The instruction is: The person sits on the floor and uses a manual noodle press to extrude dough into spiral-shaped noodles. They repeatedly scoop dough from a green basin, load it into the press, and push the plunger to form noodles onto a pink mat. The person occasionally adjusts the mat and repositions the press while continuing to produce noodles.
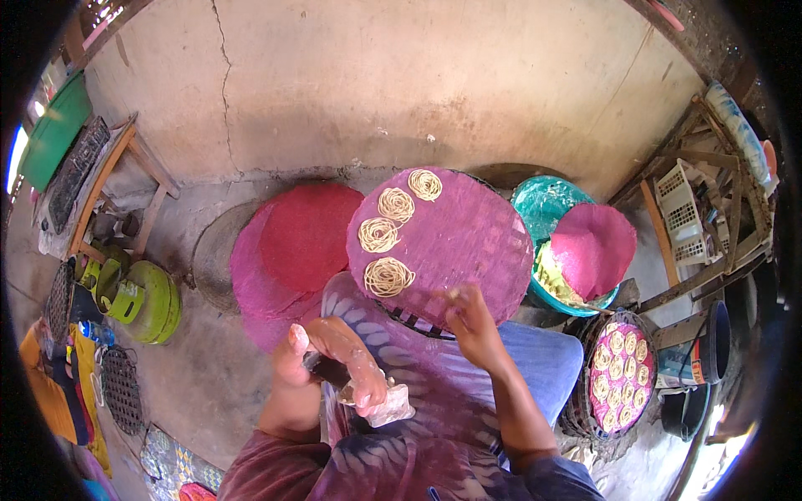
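Note:
A round purple mat (443,242) on a woven base holds several pale coiled noodle nests (388,275) along its left side. My left hand (342,359), smeared with pale residue, grips a dark tool with a whitish, crusted end (393,405) over my lap; its exact shape is partly hidden by my fingers. My right hand (476,330) is raised at the mat's lower right edge, fingers curled, with a small pale bit at the fingertips, too small to make out. My tie-dyed clothing (426,367) covers my lap beneath both hands.
Red and purple mats (301,234) lie left. A teal basin (543,200) with pale dough and a pink sheet sits right, above a tray of coils (618,376). Green gas cylinders (159,305) and wooden stands (668,234) line the sides; a cracked wall (376,83) is ahead.

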`<state>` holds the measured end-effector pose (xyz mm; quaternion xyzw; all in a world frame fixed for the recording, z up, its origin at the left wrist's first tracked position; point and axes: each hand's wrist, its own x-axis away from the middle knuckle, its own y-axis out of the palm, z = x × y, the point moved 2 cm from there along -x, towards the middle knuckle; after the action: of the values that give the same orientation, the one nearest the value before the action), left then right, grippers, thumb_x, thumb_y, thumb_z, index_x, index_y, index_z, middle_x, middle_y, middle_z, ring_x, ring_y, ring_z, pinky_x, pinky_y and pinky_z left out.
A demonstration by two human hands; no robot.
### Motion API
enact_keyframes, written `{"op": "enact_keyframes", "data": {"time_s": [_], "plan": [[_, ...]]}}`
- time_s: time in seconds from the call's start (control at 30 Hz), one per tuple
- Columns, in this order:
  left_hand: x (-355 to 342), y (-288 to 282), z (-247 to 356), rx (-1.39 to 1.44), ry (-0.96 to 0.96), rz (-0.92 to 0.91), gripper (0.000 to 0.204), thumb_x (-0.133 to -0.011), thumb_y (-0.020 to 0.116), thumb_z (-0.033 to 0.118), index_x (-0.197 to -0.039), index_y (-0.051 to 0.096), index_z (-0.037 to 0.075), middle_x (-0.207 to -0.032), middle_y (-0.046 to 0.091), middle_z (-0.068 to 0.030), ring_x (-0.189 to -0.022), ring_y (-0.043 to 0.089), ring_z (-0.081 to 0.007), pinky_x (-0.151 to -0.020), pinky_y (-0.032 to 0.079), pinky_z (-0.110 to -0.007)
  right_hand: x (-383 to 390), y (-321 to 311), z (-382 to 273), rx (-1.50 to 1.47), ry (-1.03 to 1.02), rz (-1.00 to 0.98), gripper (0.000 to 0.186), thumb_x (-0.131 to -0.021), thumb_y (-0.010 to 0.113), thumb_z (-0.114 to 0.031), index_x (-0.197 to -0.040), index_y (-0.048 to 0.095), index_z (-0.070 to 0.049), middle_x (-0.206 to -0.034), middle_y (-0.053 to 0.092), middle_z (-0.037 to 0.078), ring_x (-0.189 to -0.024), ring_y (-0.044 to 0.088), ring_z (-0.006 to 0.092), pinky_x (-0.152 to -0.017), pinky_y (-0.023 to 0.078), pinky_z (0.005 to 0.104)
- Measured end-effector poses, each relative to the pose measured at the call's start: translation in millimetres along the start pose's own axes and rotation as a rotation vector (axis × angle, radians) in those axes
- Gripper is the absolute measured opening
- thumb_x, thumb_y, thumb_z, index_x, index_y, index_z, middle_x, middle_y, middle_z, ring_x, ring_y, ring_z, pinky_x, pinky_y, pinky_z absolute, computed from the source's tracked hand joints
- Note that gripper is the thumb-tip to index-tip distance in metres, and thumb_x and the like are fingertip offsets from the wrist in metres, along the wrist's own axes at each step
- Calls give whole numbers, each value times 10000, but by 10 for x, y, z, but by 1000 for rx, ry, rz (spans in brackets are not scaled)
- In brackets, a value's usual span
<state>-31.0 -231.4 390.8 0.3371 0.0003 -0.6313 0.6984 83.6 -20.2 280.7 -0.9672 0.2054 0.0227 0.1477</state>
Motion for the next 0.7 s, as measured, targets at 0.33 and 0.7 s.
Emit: {"op": "enact_keyframes", "data": {"time_s": [0.33,0.7], "plan": [[158,19,49,56,63,176,941,-941,153,710,-572,571,-48,-512,569,-220,-408,569,-325,-467,517,-430,-532,324,208,327,-93,92,402,-896,445,75,-1279,344,13,-1225,601,223,-1060,629,275,-887,479,362],[201,-68,33,132,44,228,978,-898,230,763,-582,593,-88,-560,594,-226,-468,591,-316,-493,495,-426,-354,332,-76,145,65,36,396,-892,490,31,-1269,380,-18,-1082,672,197,-1030,645,359,-899,488,414]]}}
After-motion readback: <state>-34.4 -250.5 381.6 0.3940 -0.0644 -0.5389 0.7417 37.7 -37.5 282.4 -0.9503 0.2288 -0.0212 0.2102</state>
